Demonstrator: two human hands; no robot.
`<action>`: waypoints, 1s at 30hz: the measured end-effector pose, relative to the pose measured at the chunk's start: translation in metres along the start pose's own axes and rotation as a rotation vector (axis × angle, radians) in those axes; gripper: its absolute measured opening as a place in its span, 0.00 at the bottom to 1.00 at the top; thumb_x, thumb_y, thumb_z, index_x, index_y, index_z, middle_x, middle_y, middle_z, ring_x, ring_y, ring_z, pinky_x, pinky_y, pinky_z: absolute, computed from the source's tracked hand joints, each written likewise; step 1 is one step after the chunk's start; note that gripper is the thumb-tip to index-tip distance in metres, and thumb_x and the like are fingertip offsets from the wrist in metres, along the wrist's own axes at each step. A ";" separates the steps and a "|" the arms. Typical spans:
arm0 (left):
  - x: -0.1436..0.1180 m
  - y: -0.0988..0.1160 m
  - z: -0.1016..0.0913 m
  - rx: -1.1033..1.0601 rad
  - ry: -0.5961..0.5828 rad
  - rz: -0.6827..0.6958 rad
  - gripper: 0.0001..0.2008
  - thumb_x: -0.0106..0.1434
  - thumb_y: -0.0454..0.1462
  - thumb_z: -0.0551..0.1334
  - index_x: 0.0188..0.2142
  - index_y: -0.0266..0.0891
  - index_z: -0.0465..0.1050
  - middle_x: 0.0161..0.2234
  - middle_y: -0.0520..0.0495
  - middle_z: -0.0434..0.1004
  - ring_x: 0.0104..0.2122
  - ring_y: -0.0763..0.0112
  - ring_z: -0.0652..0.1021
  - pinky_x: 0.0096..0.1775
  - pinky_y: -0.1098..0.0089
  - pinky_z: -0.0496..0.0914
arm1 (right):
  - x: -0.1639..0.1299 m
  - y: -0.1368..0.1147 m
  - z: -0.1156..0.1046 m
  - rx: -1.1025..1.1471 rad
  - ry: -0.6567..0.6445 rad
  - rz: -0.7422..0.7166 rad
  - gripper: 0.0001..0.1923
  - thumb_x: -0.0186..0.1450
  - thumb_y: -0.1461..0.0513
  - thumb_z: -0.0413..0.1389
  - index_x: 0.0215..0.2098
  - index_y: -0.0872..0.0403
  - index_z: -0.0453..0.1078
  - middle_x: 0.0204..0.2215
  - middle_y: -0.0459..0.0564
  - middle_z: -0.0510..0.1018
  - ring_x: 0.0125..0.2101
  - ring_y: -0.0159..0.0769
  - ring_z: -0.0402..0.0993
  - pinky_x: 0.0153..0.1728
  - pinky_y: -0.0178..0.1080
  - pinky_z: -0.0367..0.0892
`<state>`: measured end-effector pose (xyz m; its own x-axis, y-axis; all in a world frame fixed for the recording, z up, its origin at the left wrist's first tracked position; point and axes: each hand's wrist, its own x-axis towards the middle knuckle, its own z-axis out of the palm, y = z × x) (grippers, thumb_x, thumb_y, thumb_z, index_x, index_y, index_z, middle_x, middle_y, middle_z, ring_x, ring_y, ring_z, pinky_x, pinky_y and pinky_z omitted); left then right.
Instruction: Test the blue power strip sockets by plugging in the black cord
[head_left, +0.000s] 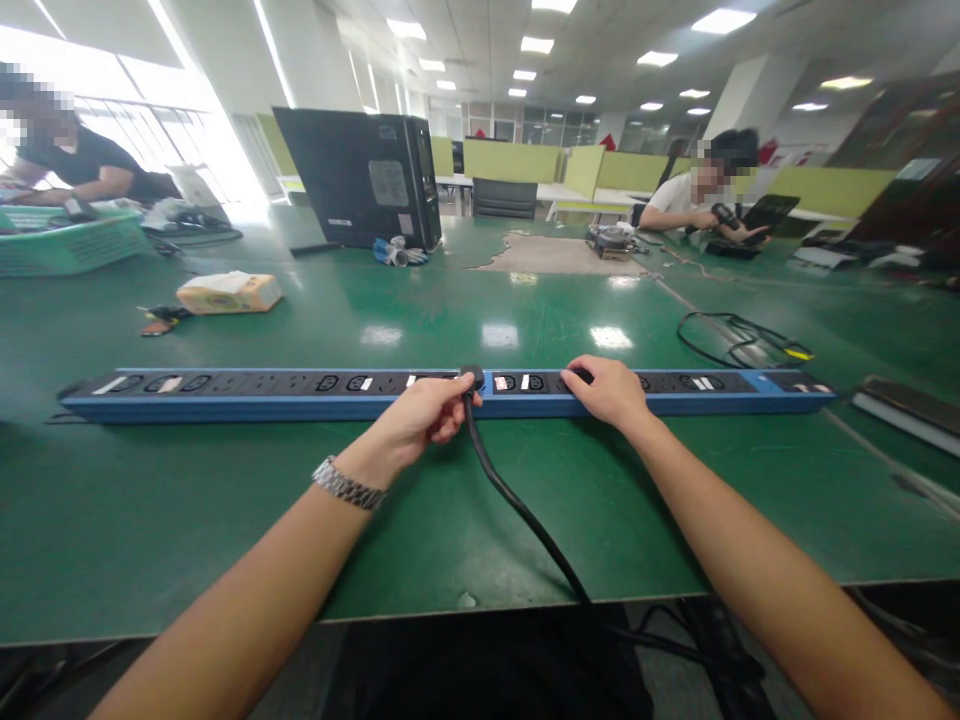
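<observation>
Left hand, watch on wrist: thumb and fingers pinched tight on black plug at strip, about mid-length. Can't tell if plug is fully seated. Right hand curls over strip's top just right of its middle, thumb near fingers; can't tell if it pinches anything.

Strip: long, blue sides, black top with a row of sockets, a few white labels. Lies flat on table, roughly parallel to near edge and set in from it. Both hands hide some sockets. Cord runs from plug across surface and over near edge.

Around, left to right: green basket at table's left side, person behind it; tissue pack beyond strip's left half; black PC case toward far edge, gloves at its foot; second person at far edge, holding dark items; loose cable just beyond strip's right part; dark flat item off its right end.
</observation>
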<state>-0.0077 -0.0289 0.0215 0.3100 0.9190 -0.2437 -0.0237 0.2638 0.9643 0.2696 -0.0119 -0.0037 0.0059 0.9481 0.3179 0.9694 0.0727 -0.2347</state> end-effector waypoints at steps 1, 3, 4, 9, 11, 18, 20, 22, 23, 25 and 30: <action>0.005 -0.001 0.005 0.015 0.014 0.009 0.16 0.59 0.46 0.62 0.27 0.33 0.73 0.11 0.55 0.60 0.09 0.81 0.59 0.13 0.77 0.47 | 0.000 0.000 0.000 0.001 -0.001 -0.004 0.20 0.66 0.49 0.48 0.43 0.48 0.77 0.41 0.50 0.81 0.41 0.41 0.75 0.38 0.39 0.65; 0.011 -0.002 0.010 0.048 0.069 0.026 0.15 0.59 0.44 0.62 0.25 0.33 0.72 0.11 0.54 0.61 0.09 0.80 0.60 0.13 0.77 0.47 | 0.000 0.000 0.000 0.001 -0.003 -0.008 0.20 0.66 0.50 0.48 0.43 0.48 0.77 0.41 0.50 0.81 0.41 0.41 0.75 0.38 0.39 0.65; 0.012 -0.002 0.011 0.062 0.094 0.026 0.15 0.59 0.44 0.61 0.24 0.33 0.72 0.11 0.54 0.62 0.09 0.80 0.61 0.13 0.77 0.47 | 0.000 0.000 0.000 0.001 -0.002 -0.010 0.19 0.66 0.50 0.48 0.43 0.48 0.77 0.41 0.50 0.81 0.41 0.41 0.75 0.38 0.39 0.65; 0.009 0.000 0.012 0.041 0.091 -0.057 0.17 0.60 0.45 0.59 0.21 0.34 0.70 0.09 0.54 0.58 0.09 0.81 0.59 0.13 0.77 0.47 | 0.000 0.000 0.000 0.003 0.009 -0.016 0.19 0.66 0.50 0.48 0.43 0.48 0.77 0.40 0.49 0.81 0.41 0.41 0.76 0.38 0.39 0.65; 0.009 -0.001 0.013 0.032 0.075 -0.059 0.17 0.60 0.44 0.59 0.21 0.34 0.70 0.09 0.54 0.58 0.09 0.81 0.59 0.13 0.77 0.47 | 0.000 0.000 0.000 0.002 0.007 -0.011 0.19 0.66 0.50 0.48 0.43 0.48 0.77 0.41 0.50 0.81 0.41 0.41 0.76 0.39 0.39 0.65; 0.015 -0.010 0.019 0.088 0.109 -0.009 0.20 0.61 0.45 0.58 0.18 0.35 0.67 0.08 0.55 0.55 0.08 0.80 0.57 0.13 0.76 0.46 | -0.001 -0.002 0.000 0.001 0.004 -0.005 0.19 0.66 0.49 0.48 0.43 0.48 0.77 0.41 0.50 0.81 0.41 0.42 0.75 0.38 0.39 0.65; 0.014 -0.011 0.019 0.157 0.127 0.020 0.22 0.61 0.47 0.58 0.17 0.37 0.66 0.07 0.55 0.55 0.08 0.80 0.57 0.14 0.75 0.47 | -0.001 -0.002 -0.001 0.007 0.004 -0.011 0.19 0.66 0.50 0.48 0.43 0.48 0.77 0.41 0.50 0.81 0.41 0.42 0.75 0.38 0.39 0.65; 0.012 -0.009 0.015 0.263 0.170 0.059 0.25 0.62 0.50 0.56 0.15 0.37 0.64 0.07 0.54 0.56 0.08 0.79 0.57 0.14 0.75 0.49 | -0.001 -0.002 -0.002 0.014 0.001 -0.013 0.19 0.66 0.50 0.48 0.42 0.48 0.77 0.41 0.50 0.81 0.42 0.42 0.75 0.39 0.39 0.65; 0.012 -0.007 0.011 0.320 0.212 0.103 0.25 0.62 0.51 0.55 0.15 0.38 0.65 0.08 0.53 0.57 0.09 0.79 0.58 0.15 0.74 0.51 | -0.002 -0.001 -0.002 0.019 -0.002 -0.012 0.19 0.65 0.50 0.49 0.42 0.48 0.77 0.41 0.50 0.81 0.42 0.42 0.75 0.39 0.39 0.65; 0.012 -0.001 0.001 0.451 0.348 0.266 0.25 0.63 0.51 0.53 0.17 0.37 0.67 0.11 0.52 0.62 0.12 0.77 0.62 0.19 0.74 0.56 | -0.001 0.001 -0.001 0.049 0.001 -0.001 0.18 0.65 0.50 0.50 0.42 0.48 0.77 0.41 0.49 0.81 0.42 0.42 0.75 0.40 0.40 0.65; 0.020 0.010 -0.022 0.951 0.724 0.582 0.16 0.64 0.45 0.54 0.31 0.39 0.76 0.28 0.47 0.77 0.30 0.67 0.74 0.32 0.70 0.63 | 0.012 -0.013 0.005 0.461 0.144 0.167 0.16 0.61 0.51 0.53 0.34 0.52 0.76 0.34 0.50 0.81 0.37 0.39 0.76 0.39 0.39 0.67</action>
<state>-0.0225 -0.0017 0.0243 -0.0983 0.8528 0.5128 0.7816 -0.2528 0.5702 0.2562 0.0004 -0.0014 0.2166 0.9087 0.3570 0.7433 0.0836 -0.6637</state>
